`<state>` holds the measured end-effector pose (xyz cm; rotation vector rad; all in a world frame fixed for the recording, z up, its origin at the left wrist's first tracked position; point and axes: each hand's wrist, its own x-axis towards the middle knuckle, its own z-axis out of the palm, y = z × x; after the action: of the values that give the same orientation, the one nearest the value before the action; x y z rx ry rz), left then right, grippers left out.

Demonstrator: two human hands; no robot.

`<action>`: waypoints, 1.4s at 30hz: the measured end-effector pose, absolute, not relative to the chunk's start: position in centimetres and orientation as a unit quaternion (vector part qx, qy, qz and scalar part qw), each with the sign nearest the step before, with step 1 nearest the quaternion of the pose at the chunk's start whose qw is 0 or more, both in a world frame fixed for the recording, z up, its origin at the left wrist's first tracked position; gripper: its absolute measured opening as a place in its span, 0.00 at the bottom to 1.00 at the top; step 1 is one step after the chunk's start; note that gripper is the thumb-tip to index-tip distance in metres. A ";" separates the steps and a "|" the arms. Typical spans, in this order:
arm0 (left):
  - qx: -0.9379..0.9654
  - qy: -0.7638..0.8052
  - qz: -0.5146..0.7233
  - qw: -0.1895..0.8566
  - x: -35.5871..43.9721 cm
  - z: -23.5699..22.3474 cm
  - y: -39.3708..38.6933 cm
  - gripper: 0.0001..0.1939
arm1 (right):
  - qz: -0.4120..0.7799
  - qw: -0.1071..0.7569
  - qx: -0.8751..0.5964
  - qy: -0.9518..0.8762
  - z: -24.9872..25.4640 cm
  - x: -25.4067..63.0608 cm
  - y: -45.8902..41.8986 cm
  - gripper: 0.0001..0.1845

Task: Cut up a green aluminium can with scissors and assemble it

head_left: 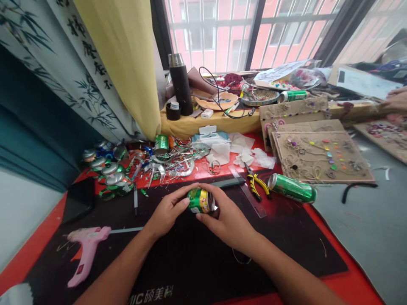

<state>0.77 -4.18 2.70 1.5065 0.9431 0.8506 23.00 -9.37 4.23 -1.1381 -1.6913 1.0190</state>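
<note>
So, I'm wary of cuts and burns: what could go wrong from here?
The can sits between the fingers; any cut edge on it might nick them. Loose metal strips lie beyond the can and could scratch on a reach. The glue gun lies on the mat; if hot, it might burn, though heat can't be seen.

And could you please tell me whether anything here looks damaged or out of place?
Yes: the tangled metal strips strewn along the far edge of the black mat look like shredded cans. The green drink can right of the pliers lies on its side, not upright.
</note>
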 end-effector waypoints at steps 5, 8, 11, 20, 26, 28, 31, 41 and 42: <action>0.609 0.390 0.383 0.574 1.2 2.8 -4.3 0.28 | 0.443 0.439 -0.454 -0.636 4.4 23.1 -9.2 0.34; 0.597 0.391 0.390 0.582 1.4 2.6 -4.4 0.28 | 0.461 0.453 -0.458 -0.610 4.5 23.2 -9.1 0.33; 0.586 0.379 0.393 0.599 1.3 2.2 -4.4 0.27 | 0.476 0.456 -0.458 -0.597 4.6 23.2 -9.0 0.32; 0.598 0.381 0.394 0.585 1.2 2.4 -4.4 0.27 | 0.498 0.447 -0.465 -0.580 4.8 23.2 -9.1 0.32; 0.616 0.386 0.379 0.572 1.0 2.5 -4.2 0.27 | 0.496 0.444 -0.469 -0.580 4.7 23.2 -9.1 0.33; 0.622 0.387 0.376 0.567 1.0 2.5 -4.2 0.26 | 0.495 0.443 -0.470 -0.581 4.7 23.2 -9.1 0.33; 0.626 0.389 0.376 0.562 1.0 2.6 -4.3 0.26 | 0.492 0.443 -0.472 -0.582 4.6 23.2 -9.1 0.33; 0.622 0.397 0.368 0.566 1.0 2.6 -4.4 0.28 | 0.489 0.442 -0.474 -0.584 4.8 23.2 -9.2 0.33; 0.622 0.398 0.368 0.564 1.0 2.5 -4.4 0.28 | 0.488 0.443 -0.475 -0.584 4.9 23.2 -9.2 0.33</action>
<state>0.96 -4.36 2.55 1.4643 0.9373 0.8651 23.21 -9.23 4.88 -1.1772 -1.4478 1.2111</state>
